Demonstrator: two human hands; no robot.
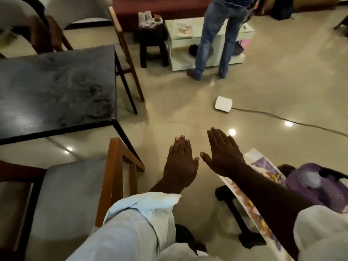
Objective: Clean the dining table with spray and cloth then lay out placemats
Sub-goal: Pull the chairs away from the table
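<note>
My left hand and my right hand are stretched out flat over the floor, palms down, fingers straight and nothing in either. The dark dining table stands to the left, its top smeared with streaks. A printed placemat lies on a low black stand under my right forearm. More printed placemats rest on the white low table at the back. No spray bottle or cloth is identifiable in view.
Wooden chairs stand near me and behind the table. A purple object sits at the right. A person in jeans stands at the white low table. A white box with a cable lies on the floor.
</note>
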